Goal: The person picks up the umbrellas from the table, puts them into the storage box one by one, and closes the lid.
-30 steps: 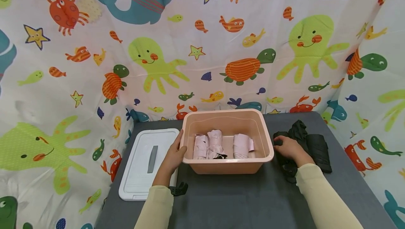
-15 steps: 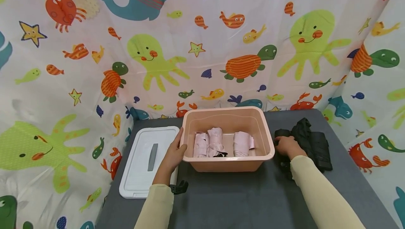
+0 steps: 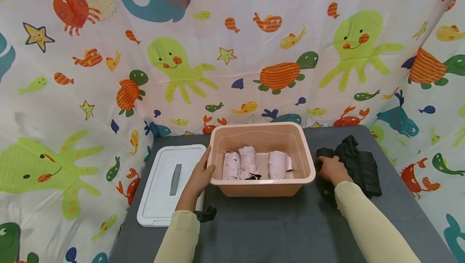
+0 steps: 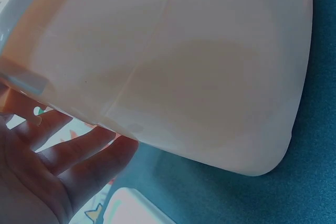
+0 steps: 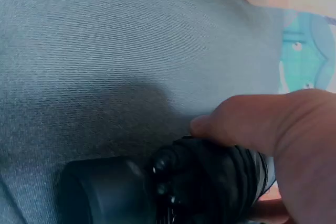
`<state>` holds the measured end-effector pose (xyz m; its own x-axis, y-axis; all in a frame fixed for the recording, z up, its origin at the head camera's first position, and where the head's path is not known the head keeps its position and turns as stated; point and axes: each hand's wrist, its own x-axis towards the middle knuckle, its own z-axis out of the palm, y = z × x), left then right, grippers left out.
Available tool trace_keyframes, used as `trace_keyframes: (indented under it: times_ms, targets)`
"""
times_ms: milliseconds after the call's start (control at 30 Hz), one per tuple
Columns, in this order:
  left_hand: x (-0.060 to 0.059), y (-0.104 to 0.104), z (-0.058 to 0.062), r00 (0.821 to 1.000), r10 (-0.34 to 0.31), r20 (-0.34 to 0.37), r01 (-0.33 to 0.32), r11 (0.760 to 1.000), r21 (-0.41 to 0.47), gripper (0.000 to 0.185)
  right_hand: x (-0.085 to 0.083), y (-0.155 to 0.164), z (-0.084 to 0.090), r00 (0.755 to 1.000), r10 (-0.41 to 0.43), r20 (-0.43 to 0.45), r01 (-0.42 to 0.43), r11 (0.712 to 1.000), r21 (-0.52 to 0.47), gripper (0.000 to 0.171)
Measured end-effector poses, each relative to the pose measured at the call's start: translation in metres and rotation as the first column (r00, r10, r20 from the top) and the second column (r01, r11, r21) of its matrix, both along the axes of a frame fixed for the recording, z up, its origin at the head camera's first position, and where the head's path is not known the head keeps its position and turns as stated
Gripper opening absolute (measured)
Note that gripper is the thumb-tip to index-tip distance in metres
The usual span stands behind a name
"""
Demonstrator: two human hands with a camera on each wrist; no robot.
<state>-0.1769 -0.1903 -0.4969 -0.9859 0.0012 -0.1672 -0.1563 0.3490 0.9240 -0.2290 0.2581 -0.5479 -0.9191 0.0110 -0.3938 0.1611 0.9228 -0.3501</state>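
Just right of the pink bin (image 3: 303, 156), the right hand (image 3: 329, 169) grasps a folded black umbrella (image 5: 173, 187); the left hand (image 3: 198, 178), fingers straight, steadies the bin's left wall.

Pink bin (image 3: 262, 186), black folded umbrella (image 5: 173, 187) beside

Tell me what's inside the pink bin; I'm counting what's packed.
The pink bin holds three pale pink rolled items in a row, with a small black bit in front. The near wall hides anything lower down.
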Motion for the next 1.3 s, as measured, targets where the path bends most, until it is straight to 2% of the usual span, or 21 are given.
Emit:
trace_keyframes:
  times_ms: [367,500,700,1133,1233,1300]
  targets:
    - [0.0,-0.001,0.001,1.0,-0.004,-0.007,0.004,1.0,-0.004,0.076,0.005,0.007,0.01,0.993,0.051,-0.108,-0.061,0.995,-0.085,0.051]
    - [-0.001,-0.001,0.001,1.0,0.005,0.002,-0.005,1.0,-0.008,0.077,0.007,0.009,0.015,0.989,0.025,-0.143,-0.042,0.992,-0.118,0.051]
    - [-0.001,0.0,0.001,1.0,0.016,-0.006,-0.016,1.0,-0.017,0.075,0.012,0.01,0.024,0.99,-0.003,-0.139,-0.022,0.983,-0.18,0.053]
    - [-0.001,-0.001,-0.002,1.0,0.005,0.006,-0.005,1.0,-0.005,0.076,0.03,0.013,0.047,0.986,-0.089,-0.138,0.039,0.943,-0.332,0.052]
    - [0.001,0.0,0.003,1.0,-0.008,0.009,0.008,1.0,0.002,0.076,0.031,0.014,0.05,0.982,-0.109,-0.152,0.052,0.94,-0.338,0.052]
    - [0.005,0.003,0.013,1.0,-0.019,0.012,0.019,1.0,-0.001,0.075,0.031,0.015,0.053,0.979,-0.119,-0.165,0.057,0.939,-0.339,0.052]
